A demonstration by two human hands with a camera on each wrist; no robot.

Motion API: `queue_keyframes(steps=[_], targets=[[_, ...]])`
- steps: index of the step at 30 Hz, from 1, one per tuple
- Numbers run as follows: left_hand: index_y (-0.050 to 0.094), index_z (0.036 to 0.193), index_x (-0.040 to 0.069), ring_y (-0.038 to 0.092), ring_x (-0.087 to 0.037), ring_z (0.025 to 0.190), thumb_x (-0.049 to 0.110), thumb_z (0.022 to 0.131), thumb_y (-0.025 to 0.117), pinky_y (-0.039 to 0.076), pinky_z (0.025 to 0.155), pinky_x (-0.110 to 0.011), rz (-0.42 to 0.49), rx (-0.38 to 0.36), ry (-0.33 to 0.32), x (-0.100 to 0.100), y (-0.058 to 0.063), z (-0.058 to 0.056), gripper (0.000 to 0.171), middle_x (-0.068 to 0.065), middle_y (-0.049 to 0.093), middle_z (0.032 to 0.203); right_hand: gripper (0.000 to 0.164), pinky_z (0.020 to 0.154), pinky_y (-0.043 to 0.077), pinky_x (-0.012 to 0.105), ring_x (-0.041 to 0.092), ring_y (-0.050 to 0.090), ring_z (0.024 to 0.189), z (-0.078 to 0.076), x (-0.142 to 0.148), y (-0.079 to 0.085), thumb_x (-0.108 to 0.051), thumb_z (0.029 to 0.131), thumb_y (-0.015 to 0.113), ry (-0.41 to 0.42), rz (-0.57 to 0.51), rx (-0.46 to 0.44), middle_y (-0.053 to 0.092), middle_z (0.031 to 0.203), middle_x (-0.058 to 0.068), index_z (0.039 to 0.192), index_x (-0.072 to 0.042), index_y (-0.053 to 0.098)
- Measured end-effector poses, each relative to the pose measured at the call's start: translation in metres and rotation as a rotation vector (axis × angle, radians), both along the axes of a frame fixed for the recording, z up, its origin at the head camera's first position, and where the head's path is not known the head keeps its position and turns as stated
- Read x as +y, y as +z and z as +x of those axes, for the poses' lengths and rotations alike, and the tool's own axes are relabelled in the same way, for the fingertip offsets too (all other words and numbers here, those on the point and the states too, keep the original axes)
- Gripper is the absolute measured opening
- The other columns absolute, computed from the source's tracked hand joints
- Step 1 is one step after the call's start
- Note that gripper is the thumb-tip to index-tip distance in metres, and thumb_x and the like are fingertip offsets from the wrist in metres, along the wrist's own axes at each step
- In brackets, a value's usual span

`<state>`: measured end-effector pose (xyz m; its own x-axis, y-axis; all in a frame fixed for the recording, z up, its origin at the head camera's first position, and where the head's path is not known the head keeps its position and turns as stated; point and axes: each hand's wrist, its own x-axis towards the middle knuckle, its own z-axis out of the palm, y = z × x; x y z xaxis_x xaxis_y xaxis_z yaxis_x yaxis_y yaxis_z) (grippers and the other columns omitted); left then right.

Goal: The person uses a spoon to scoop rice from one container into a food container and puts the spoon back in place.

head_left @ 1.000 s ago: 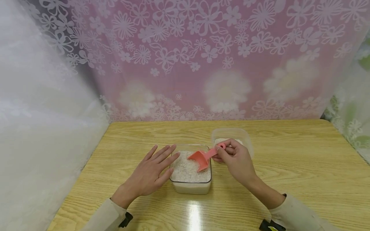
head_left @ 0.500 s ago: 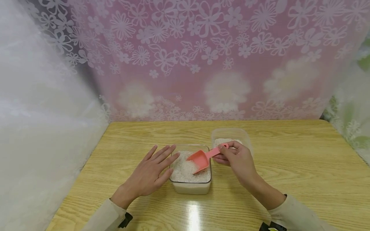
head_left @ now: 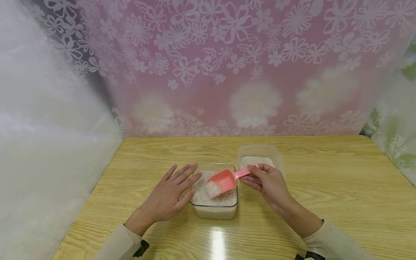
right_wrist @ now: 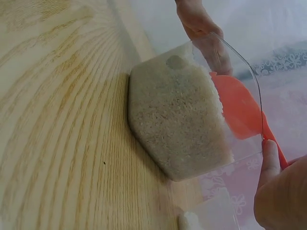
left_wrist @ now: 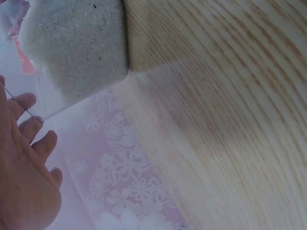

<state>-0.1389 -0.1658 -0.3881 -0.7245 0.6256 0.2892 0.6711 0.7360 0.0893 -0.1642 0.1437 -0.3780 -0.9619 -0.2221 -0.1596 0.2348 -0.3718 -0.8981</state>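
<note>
A clear square container (head_left: 214, 212) of rice stands at the middle of the table. My right hand (head_left: 271, 183) pinches the handle of a pink scoop (head_left: 229, 178) over it. The scoop is tilted with its mouth toward the left, and a small heap of rice (head_left: 212, 189) lies at its lip. My left hand (head_left: 169, 193) has its fingers spread and rests at the container's left rim. In the right wrist view the scoop (right_wrist: 240, 108) is inside the clear walls, just above the rice (right_wrist: 180, 110). In the left wrist view the left fingertips touch the rim.
A second, frosted container (head_left: 276, 155) with rice in it stands behind the right hand, partly hidden by it. The wooden table (head_left: 341, 180) ends at a pink flowered curtain (head_left: 208, 90) at the back. White sheeting (head_left: 55, 144) hangs at the left.
The right hand has shifted slightly right and down, and the scoop has turned flatter with its mouth lower left. Rice now shows at its lip. The left hand has not moved.
</note>
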Motion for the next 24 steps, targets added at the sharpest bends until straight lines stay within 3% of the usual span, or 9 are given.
queue_keyframes(steps=[9,24], targets=[[0.036,0.150,0.021,0.020,-0.018,0.142,0.041,0.104,0.033,0.008,0.116,-0.046,0.002,0.003,-0.012,-0.003,0.000,0.002,0.050,0.001,0.023,0.156,0.022,0.083,0.054,0.027,0.018,0.070,0.083,0.004,0.001,0.007,-0.011,0.100,0.052,0.013,-0.039,-0.041,0.069,0.089,0.010,0.111,0.007,0.046],[0.034,0.150,0.022,0.020,-0.018,0.142,0.040,0.103,0.035,0.008,0.116,-0.047,-0.006,0.000,-0.023,-0.008,0.000,0.006,0.050,-0.001,0.025,0.156,0.011,0.083,0.053,0.026,0.016,0.070,0.083,0.012,0.003,0.012,-0.008,0.100,0.050,0.040,-0.151,-0.027,0.069,0.088,0.010,0.103,0.001,0.056]])
